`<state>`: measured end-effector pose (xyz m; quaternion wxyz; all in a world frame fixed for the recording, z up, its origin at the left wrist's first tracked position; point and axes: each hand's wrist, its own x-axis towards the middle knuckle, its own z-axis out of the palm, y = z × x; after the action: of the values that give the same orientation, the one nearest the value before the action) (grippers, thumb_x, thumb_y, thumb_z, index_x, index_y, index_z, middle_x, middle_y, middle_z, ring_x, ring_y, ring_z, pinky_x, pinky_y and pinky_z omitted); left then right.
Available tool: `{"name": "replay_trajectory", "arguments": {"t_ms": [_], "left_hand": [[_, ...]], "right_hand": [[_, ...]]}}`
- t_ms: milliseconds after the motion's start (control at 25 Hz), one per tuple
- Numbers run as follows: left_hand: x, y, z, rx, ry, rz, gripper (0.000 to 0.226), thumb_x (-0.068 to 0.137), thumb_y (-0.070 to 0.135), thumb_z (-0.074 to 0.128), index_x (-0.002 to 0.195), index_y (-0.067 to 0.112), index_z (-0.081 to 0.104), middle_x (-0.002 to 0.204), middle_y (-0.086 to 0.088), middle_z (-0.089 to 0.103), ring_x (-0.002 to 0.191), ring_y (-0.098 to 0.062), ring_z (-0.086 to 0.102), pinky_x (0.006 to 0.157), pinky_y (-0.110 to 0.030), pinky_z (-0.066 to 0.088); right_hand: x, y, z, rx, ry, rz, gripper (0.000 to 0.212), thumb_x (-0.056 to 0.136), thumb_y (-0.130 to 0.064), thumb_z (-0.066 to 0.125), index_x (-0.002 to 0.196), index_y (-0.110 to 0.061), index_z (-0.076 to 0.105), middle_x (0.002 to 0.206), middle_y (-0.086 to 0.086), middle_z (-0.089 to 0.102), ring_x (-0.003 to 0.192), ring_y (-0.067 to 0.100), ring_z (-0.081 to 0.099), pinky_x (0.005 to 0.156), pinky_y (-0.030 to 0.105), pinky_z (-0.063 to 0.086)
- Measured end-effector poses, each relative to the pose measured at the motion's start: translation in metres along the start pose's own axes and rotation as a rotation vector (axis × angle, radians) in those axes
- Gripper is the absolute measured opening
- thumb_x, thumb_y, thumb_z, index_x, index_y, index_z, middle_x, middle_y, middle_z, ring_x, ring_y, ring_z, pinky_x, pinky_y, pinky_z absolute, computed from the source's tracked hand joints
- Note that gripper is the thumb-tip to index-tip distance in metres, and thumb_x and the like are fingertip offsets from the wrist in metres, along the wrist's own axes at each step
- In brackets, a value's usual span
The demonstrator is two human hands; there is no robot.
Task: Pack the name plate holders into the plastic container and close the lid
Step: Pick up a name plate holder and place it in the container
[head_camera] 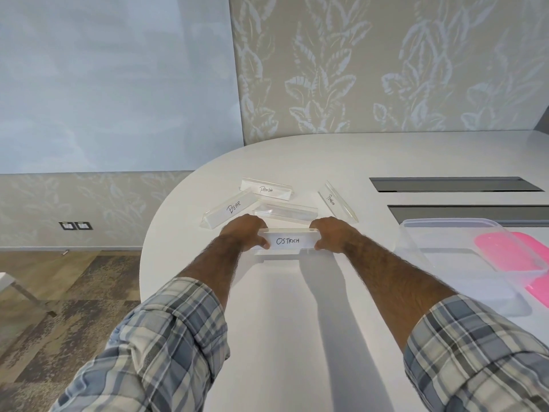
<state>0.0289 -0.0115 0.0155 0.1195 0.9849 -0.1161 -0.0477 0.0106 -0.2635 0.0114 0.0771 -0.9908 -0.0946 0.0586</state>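
A clear name plate holder marked OSTRICH is held by its two ends just above the white table. My left hand grips its left end and my right hand grips its right end. Behind it lie more clear holders: BEAR, PANDA, one with its card facing away, and PENGUIN. The clear plastic container stands open to the right of my right hand, with nothing visible inside it. Its pink lid lies behind and beside it.
The white table has a rounded left edge, with carpeted floor below. Two dark cable slots run across the table behind the container. A patterned wall and a whiteboard stand at the back.
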Motion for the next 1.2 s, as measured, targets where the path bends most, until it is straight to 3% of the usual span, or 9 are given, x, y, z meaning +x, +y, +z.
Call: {"name": "replay_trajectory", "arguments": {"t_ms": [160,360,560,720,840,1040,1200], "left_hand": [[-0.003,0.018,-0.019,0.017,0.021,0.050,0.055,0.074,0.041,0.080,0.125,0.028,0.065,0.126,0.004,0.063,0.118,-0.021,0.057,0.080,-0.031,0.042],[-0.006,0.053,-0.037,-0.013,0.040,0.146,0.051,0.068,0.041,0.081,0.116,0.030,0.069,0.118,0.005,0.068,0.110,-0.021,0.061,0.086,-0.035,0.051],[-0.012,0.110,-0.047,0.027,0.075,0.257,0.047,0.070,0.044,0.079,0.113,0.028,0.071,0.107,0.000,0.068,0.099,-0.022,0.061,0.069,-0.029,0.040],[-0.021,0.174,-0.047,0.042,0.114,0.303,0.046,0.070,0.047,0.079,0.112,0.029,0.071,0.104,0.000,0.069,0.095,-0.022,0.063,0.071,-0.029,0.043],[-0.029,0.227,-0.042,0.036,0.136,0.304,0.046,0.070,0.047,0.079,0.113,0.030,0.071,0.104,0.002,0.069,0.095,-0.021,0.064,0.071,-0.028,0.043],[-0.039,0.309,-0.028,-0.031,0.166,0.256,0.043,0.073,0.043,0.078,0.114,0.031,0.071,0.104,0.003,0.070,0.076,-0.019,0.059,0.069,-0.027,0.045],[-0.041,0.350,-0.013,-0.011,0.183,0.242,0.044,0.074,0.044,0.078,0.116,0.031,0.071,0.109,0.001,0.070,0.097,-0.022,0.062,0.070,-0.027,0.040]], "right_hand": [[-0.016,0.005,-0.019,0.005,0.052,0.030,0.059,0.084,-0.024,0.071,0.139,-0.017,0.049,0.142,0.004,0.051,0.131,0.022,0.046,0.103,0.034,0.041],[-0.048,0.020,-0.045,-0.035,0.097,0.118,0.052,0.081,-0.024,0.073,0.129,-0.018,0.054,0.132,0.005,0.058,0.119,0.025,0.054,0.092,0.034,0.045],[-0.092,0.052,-0.078,-0.084,0.134,0.192,0.045,0.079,-0.020,0.072,0.122,-0.016,0.059,0.123,0.005,0.063,0.112,0.025,0.058,0.083,0.032,0.045],[-0.124,0.100,-0.101,-0.093,0.169,0.226,0.049,0.077,-0.015,0.073,0.125,-0.015,0.059,0.125,0.008,0.064,0.114,0.027,0.058,0.088,0.032,0.047],[-0.147,0.139,-0.118,-0.167,0.150,0.228,0.043,0.077,-0.017,0.071,0.118,-0.014,0.061,0.117,0.008,0.067,0.108,0.029,0.062,0.084,0.032,0.050],[-0.178,0.199,-0.135,-0.333,0.193,0.191,0.041,0.082,-0.016,0.056,0.123,-0.017,0.059,0.121,0.008,0.066,0.110,0.030,0.063,0.089,0.035,0.052],[-0.192,0.230,-0.138,-0.261,0.157,0.148,0.046,0.079,-0.032,0.071,0.121,-0.019,0.060,0.120,0.004,0.066,0.110,0.026,0.062,0.090,0.035,0.051]]}}
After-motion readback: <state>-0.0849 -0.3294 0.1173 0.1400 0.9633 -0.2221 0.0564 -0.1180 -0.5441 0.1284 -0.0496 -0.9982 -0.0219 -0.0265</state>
